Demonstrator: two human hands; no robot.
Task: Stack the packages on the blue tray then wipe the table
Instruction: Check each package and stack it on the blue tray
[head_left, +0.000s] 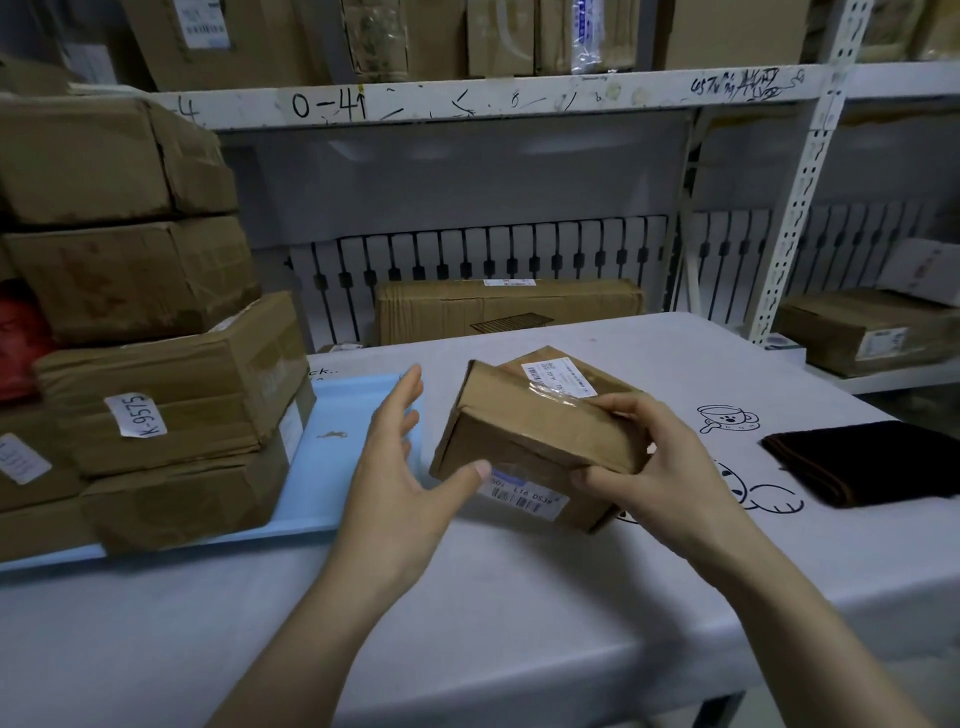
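R hand (660, 457) gripped a small brown taped cardboard package (540, 436) by its right end, fingers curled over the top edge, thumb underneath, box tilted and lifted above the table. L hand (402, 457) was open, fingers spread and fairly straight, thumb tip touching the box's lower left corner; not wrapped round it.

A second small brown cardboard package w/ white shipping label (566, 376) sat just behind the held one, partly hidden by it. Whether a third box lay under the held one, can't tell; a white barcode label (524, 496) showed below it.

Flat light-blue plastic tray (343, 410) lay on the table's left side, just left of the L hand. On its left part stood a stack of larger worn brown cartons (171, 415), one w/ a white tag reading K-9575; more cartons piled behind and above.

Pale grey table w/ black cartoon doodles (467, 597) held everything. Folded black cloth w/ brown edging (872, 462) lay flat at the right, well apart from the packages.

Bkgd: white metal shelving (519, 93) loaded w/ cardboard boxes, a long flat carton (509, 309) beyond the table's far edge.
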